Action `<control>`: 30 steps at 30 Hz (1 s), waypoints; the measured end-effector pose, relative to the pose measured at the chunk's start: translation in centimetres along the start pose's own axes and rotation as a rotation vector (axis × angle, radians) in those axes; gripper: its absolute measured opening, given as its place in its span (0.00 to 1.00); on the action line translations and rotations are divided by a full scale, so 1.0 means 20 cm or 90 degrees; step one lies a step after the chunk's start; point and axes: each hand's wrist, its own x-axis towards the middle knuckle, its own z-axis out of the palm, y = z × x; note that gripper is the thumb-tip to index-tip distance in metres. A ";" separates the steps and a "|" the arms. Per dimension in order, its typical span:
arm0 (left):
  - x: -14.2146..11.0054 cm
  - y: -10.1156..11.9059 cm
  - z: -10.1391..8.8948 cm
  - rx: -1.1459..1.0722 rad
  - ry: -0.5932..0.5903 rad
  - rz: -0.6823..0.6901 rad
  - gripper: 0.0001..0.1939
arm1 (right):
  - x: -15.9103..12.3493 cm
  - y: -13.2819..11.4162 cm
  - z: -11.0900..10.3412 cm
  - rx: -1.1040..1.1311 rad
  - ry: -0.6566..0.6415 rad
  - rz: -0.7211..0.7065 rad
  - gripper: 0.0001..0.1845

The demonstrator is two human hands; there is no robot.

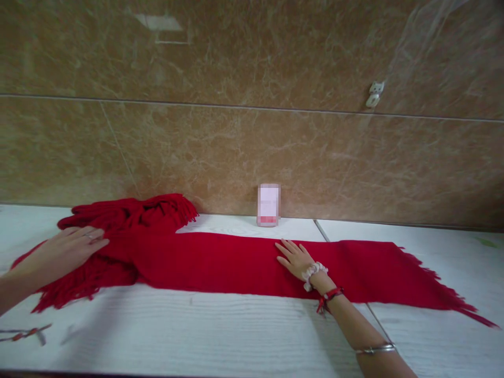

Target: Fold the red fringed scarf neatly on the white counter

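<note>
A red fringed scarf [220,262] lies stretched out flat from left to right, its right end showing ragged tassels. On its middle rests my right hand [296,258], palm down with the fingers spread. At the left, my left hand [76,247], with a ring on one finger, has its fingers closed on the gathered part of the scarf; the fingertips are partly hidden. Behind and beside that hand, more red fringed fabric [134,212] is bunched in folds against the wall. Whether it is one piece with the flat length, I cannot tell.
The scarf lies on a white wood-grain tabletop [220,336] with a seam at right. A brown marbled tile wall [220,152] rises behind. Against it stands a small box-like object [269,205], blurred out. A white cat-shaped hook [375,94] is on the wall.
</note>
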 end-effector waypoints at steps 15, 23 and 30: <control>0.14 0.57 0.01 -0.054 -0.146 0.093 0.19 | 0.01 0.01 0.02 -0.012 0.010 -0.005 0.26; 0.09 0.80 0.14 -0.198 -0.312 0.158 0.25 | 0.00 0.00 0.00 0.011 0.000 -0.009 0.26; 0.33 1.01 0.09 -0.212 -0.149 0.164 0.18 | -0.03 -0.06 -0.03 0.057 -0.016 -0.041 0.31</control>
